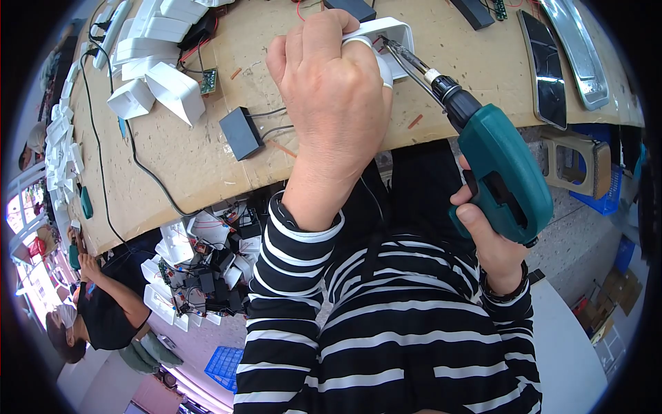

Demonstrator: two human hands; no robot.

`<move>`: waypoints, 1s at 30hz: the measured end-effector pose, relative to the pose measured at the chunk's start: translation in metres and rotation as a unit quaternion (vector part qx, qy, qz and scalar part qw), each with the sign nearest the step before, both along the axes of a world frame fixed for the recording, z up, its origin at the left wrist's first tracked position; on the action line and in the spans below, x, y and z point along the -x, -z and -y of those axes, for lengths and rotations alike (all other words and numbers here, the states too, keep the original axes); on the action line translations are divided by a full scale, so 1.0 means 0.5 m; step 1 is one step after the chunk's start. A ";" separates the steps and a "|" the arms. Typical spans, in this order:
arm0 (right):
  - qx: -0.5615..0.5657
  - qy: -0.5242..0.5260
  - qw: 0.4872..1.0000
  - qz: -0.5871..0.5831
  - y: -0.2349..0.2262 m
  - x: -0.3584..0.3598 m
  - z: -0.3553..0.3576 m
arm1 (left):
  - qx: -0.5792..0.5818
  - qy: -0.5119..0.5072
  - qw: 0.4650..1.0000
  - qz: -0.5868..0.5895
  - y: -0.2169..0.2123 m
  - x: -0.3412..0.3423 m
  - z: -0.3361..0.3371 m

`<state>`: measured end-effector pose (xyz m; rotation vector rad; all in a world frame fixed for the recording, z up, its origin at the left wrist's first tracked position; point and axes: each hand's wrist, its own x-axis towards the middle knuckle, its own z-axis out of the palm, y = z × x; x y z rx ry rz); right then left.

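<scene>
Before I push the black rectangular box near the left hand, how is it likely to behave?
The black rectangular box looks stiff, given its crisp edges. Its flat sides make rolling unlikely. The two dark cables will probably bend, as they look thin and run out of sight behind the left hand.

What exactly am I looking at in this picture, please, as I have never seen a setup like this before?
There is no machine here: a person works with two bare hands. The picture comes from a wide fisheye camera worn on that person's head, looking down, so straight edges bend near the rim. The left hand holds a white casing over the table. The right hand grips a green, gun-shaped tool, its front end at the casing. On the table lie a black box with wires, a pile of white casings and a dark phone. At the lower left is another person.
</scene>
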<state>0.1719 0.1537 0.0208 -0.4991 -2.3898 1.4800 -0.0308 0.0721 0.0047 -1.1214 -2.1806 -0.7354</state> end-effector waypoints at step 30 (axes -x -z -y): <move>0.067 0.030 0.996 -0.042 0.004 0.003 0.008 | -0.004 0.004 1.000 -0.005 -0.001 0.002 0.000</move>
